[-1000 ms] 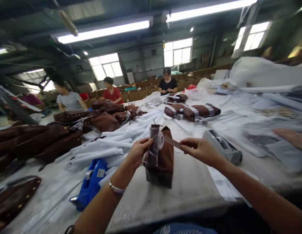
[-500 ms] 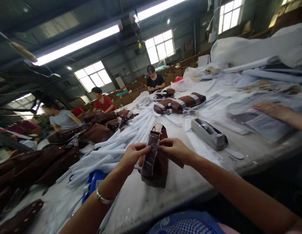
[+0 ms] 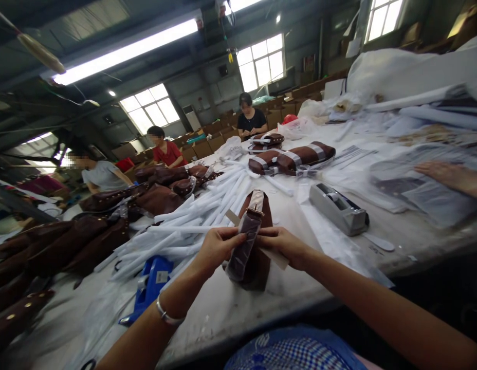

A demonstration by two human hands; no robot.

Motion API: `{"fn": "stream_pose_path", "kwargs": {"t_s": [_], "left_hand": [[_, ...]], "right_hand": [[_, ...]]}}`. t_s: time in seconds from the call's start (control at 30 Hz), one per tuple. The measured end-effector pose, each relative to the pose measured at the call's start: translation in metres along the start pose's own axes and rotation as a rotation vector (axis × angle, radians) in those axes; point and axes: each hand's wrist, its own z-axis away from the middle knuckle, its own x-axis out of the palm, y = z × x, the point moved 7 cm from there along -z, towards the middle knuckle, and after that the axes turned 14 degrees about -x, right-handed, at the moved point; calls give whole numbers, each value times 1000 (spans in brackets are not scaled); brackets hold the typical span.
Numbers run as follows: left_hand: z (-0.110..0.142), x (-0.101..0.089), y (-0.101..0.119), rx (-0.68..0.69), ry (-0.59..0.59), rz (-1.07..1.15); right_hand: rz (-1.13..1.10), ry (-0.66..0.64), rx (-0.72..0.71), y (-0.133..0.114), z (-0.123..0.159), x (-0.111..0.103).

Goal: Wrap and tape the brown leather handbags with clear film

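A brown leather bag (image 3: 258, 257) stands upright on the grey table (image 3: 238, 308) right in front of me. Its strap (image 3: 246, 241), wrapped in clear plastic, hangs down the front. My left hand (image 3: 215, 249) pinches the strap from the left. My right hand (image 3: 282, 246) is closed on the strap's right side, pressing a strip of tape (image 3: 275, 257) across it; the strip's other end sticks out at the upper left.
A grey tape dispenser (image 3: 338, 208) sits to the right, a blue one (image 3: 151, 285) to the left. White paper rolls (image 3: 192, 221) and brown bags (image 3: 88, 241) fill the left. Wrapped bags (image 3: 292, 159) lie farther back. Another person's hand (image 3: 450, 174) rests at right; three people work behind.
My right hand, which held a tape strip out to the right, has come in to the strap and laid the tape across it. The camera view shifted slightly.
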Motion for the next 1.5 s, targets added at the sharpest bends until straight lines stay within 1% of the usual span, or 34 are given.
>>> {"fn": "stream_pose_path", "kwargs": {"t_s": [0.07,0.13,0.2,0.27,0.37,0.43,0.5,0.6,0.67,0.73,0.8,0.83,0.9,0.93,0.97,1.0,1.07,1.17,1.3,1.37,1.43,1.5], "left_hand": [[2,-5,0,51,60,-90],[5,-10,2,110,141,-228],[9,-12,4,156,208,-377],[13,-11,7,206,271,-522],[21,-6,15,300,380,-693],[26,-4,18,349,422,-733],[28,-4,17,361,424,-726],[27,-5,13,336,399,-662],[26,-7,9,308,397,-580],[22,-13,1,251,435,-434],[17,-19,-10,185,443,-182],[14,-19,-16,158,404,-14],[5,-13,-28,110,237,328],[1,-8,-32,88,147,466],[-2,-4,-35,65,80,566],[-4,-1,-37,45,43,626],[-6,0,-38,29,48,663],[-5,-1,-37,35,116,653],[-2,-3,-35,60,184,598],[0,-3,-35,72,210,587],[1,-3,-36,81,242,579],[3,-1,-35,104,262,551]], "right_hand": [[-53,-32,39,0,4,6],[-90,-74,43,-2,8,13],[-104,-83,39,-2,11,19],[-84,-16,18,1,11,19],[-24,137,-4,8,11,16],[-4,202,5,13,11,16],[22,232,7,14,11,15],[41,224,2,13,11,16],[41,215,1,12,10,16],[37,218,0,12,9,14],[35,226,10,12,7,13],[38,226,18,12,6,12],[60,215,39,11,5,11],[75,204,48,10,4,10],[89,190,54,9,3,10],[100,178,58,8,2,9],[108,164,65,7,1,7],[76,144,76,7,1,5],[-57,43,-3,3,5,14],[-106,21,-37,4,8,18],[-115,45,-54,8,10,21],[-104,109,-92,14,12,21]]}}
